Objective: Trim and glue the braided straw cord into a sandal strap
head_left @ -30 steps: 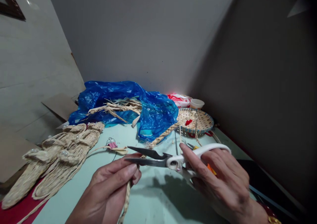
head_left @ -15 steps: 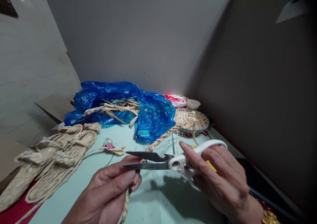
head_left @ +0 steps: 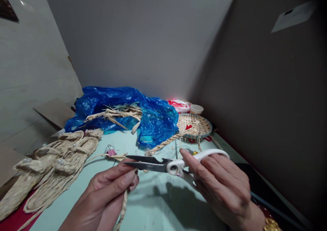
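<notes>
My left hand (head_left: pixel 109 190) pinches a thin braided straw cord (head_left: pixel 124 207) near its end; the rest of the cord hangs down out of view. My right hand (head_left: pixel 219 183) grips white-handled scissors (head_left: pixel 153 164), fingers around the handles and the index finger stretched along them. The dark blades point left, slightly apart, over the fingertips of my left hand at the cord's end. A small pale scrap (head_left: pixel 145 171) shows just below the blades.
Woven straw sandals (head_left: pixel 63 166) with pearly beads lie at the left. A blue plastic bag (head_left: pixel 158 118) with dried straw (head_left: pixel 120 115) is at the back. Beside it are a woven basket (head_left: pixel 204 125), a small cup (head_left: pixel 196 109) and a pink clip (head_left: pixel 111 152).
The blades have closed partway, and a pale scrap now shows below them. The cord's end no longer sticks up between the blades. Both hands appear slightly further left.
</notes>
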`<state>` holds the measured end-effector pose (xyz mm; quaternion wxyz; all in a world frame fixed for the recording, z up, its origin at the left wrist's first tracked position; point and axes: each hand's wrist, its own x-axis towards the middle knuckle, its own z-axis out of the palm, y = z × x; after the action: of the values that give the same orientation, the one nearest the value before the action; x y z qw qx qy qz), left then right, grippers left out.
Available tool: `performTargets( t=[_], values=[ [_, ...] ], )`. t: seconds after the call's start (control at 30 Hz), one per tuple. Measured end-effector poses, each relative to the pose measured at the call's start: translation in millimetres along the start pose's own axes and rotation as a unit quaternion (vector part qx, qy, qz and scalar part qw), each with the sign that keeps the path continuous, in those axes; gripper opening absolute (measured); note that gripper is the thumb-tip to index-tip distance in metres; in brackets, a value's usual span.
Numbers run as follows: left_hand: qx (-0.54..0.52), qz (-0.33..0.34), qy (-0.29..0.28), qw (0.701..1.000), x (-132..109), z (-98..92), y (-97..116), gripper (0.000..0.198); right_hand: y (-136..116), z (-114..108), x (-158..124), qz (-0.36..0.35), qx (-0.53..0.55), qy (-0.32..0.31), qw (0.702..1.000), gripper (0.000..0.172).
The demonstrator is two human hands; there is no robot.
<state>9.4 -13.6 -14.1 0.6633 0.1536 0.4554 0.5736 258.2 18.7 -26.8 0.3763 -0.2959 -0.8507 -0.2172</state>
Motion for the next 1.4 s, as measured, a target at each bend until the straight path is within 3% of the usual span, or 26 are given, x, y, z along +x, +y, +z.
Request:
performTargets(
  t=[0.17,0.27,0.4,0.47,0.63,0.73,1.0,1.23,1.3,1.4],
  values=[
    [0.018,0.011,0.038,0.999,1,1.8,1,0.028,-3,8,1,0.012,0.027,0.006,1.0,0.041],
    [0.038,0.013,0.017,0.999,4,0.5,0,0.033,-6,18,0,0.132,0.119,-0.01,0.984,0.042],
    [0.065,0.046,0.018,0.997,6,0.2,-2,0.039,-11,26,3,0.34,0.264,-0.037,0.902,0.025],
    [0.099,0.056,0.027,0.993,6,-0.4,-2,0.038,-13,27,5,0.396,0.317,-0.053,0.86,0.03],
    [0.162,0.042,0.026,0.986,5,-6.8,-4,0.035,-17,24,15,0.472,0.425,-0.077,0.769,0.04],
    [0.162,0.048,0.007,0.986,6,-9.0,-6,0.031,-19,21,19,0.473,0.465,-0.097,0.742,0.037],
    [0.171,0.059,-0.027,0.983,4,-5.0,-3,0.021,-12,18,18,0.479,0.499,-0.103,0.715,0.048],
    [0.154,0.115,-0.027,0.981,5,-6.9,-3,0.017,1,10,14,0.417,0.486,-0.15,0.754,0.038],
    [0.141,0.148,-0.015,0.979,5,-5.9,0,0.018,7,8,12,0.407,0.484,-0.145,0.761,0.036],
    [0.119,0.182,-0.009,0.976,5,-3.6,6,0.018,14,5,13,0.429,0.495,-0.104,0.748,0.037]
  ],
)
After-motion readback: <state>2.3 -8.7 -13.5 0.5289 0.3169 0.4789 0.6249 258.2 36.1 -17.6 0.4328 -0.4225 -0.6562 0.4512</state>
